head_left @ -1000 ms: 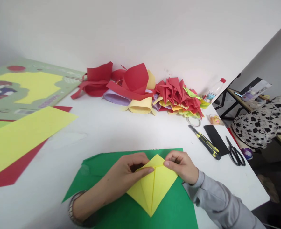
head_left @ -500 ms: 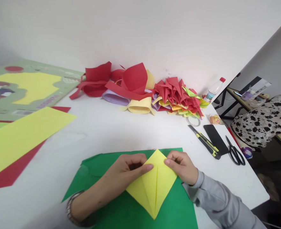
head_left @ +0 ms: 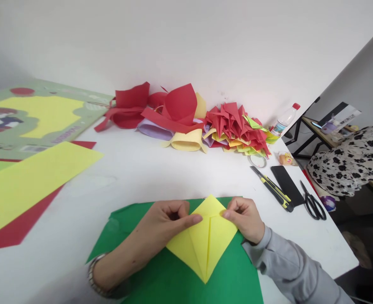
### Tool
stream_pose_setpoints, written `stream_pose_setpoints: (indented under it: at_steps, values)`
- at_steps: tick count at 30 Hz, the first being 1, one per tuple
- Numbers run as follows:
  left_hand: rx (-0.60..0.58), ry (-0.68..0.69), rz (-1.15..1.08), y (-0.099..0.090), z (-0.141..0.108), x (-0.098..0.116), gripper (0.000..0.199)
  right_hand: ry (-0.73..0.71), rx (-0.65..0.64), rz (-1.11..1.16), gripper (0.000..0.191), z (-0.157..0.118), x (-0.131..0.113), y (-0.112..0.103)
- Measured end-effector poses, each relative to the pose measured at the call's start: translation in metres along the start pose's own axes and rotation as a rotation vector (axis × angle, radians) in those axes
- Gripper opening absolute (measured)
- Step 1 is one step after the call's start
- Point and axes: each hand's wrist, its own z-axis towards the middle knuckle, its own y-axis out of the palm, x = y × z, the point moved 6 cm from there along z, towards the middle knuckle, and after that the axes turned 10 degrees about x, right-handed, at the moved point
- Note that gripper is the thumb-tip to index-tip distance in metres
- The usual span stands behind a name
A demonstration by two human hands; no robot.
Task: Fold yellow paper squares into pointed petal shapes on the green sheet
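Observation:
A folded yellow paper (head_left: 200, 245), diamond-shaped with creases meeting at its lower tip, is held over a sheet of green paper (head_left: 233, 278). My left hand (head_left: 170, 219) pinches its left upper edge, thumb on top and the other fingers curled behind. On the opposite edge, my right hand (head_left: 245, 217) grips the paper the same way, between thumb and bent fingers. The fingertips under the paper are hidden.
Red folded paper pieces (head_left: 229, 120) and paper shapes (head_left: 180, 105) line the wall. Yellow sheets (head_left: 47, 173) lie left. To the right are a utility knife (head_left: 273, 190), a black slab (head_left: 286, 183), scissors (head_left: 313, 202), a tape roll (head_left: 257, 161) and a bottle (head_left: 284, 120). Someone in patterned clothing (head_left: 344, 164) is beyond.
The yellow paper has shifted slightly up, its lower tip rising a little. Both hands keep their pinch on its edges.

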Motion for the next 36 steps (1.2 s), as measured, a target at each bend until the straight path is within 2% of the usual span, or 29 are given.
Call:
stream_pose_setpoints:
  at_steps: [5,11,13,15,18,19,21,23,26,31,36]
  values:
    - [0.053,0.036,0.027,-0.004,0.001,0.006,0.044,0.007,0.035,-0.006,0.051,0.003,0.003,-0.003]
    - [0.085,0.034,-0.003,-0.009,0.004,0.004,0.043,0.037,-0.053,0.092,0.042,0.002,0.003,0.003]
    - [0.105,0.063,0.005,-0.011,0.005,0.003,0.041,0.038,-0.051,0.113,0.04,0.001,0.002,0.003]
    - [0.172,0.117,0.039,-0.017,0.006,0.002,0.035,0.038,-0.014,0.122,0.04,0.002,0.002,0.001]
    - [0.403,0.3,0.156,-0.03,0.003,0.003,0.025,0.033,0.042,0.117,0.039,0.003,0.001,-0.003]
    - [0.473,0.429,0.206,-0.032,-0.001,0.007,0.02,0.029,0.053,0.11,0.039,0.004,0.001,-0.004]
    - [0.525,0.717,0.302,-0.028,-0.011,0.017,0.015,0.029,0.064,0.094,0.04,0.004,0.002,-0.005]
    - [0.509,0.941,0.411,-0.018,-0.021,0.022,0.014,0.038,0.064,0.089,0.042,0.004,0.003,-0.005]
    - [0.437,1.076,0.55,-0.003,-0.026,0.02,0.01,0.058,0.051,0.101,0.045,0.003,0.005,-0.003]
    - [0.33,1.056,0.589,0.006,-0.022,0.011,0.015,0.089,0.01,0.128,0.045,0.001,0.006,0.001]
    - [0.336,1.033,0.597,0.005,-0.022,0.008,0.027,0.06,-0.021,0.162,0.04,0.0,0.002,0.002]
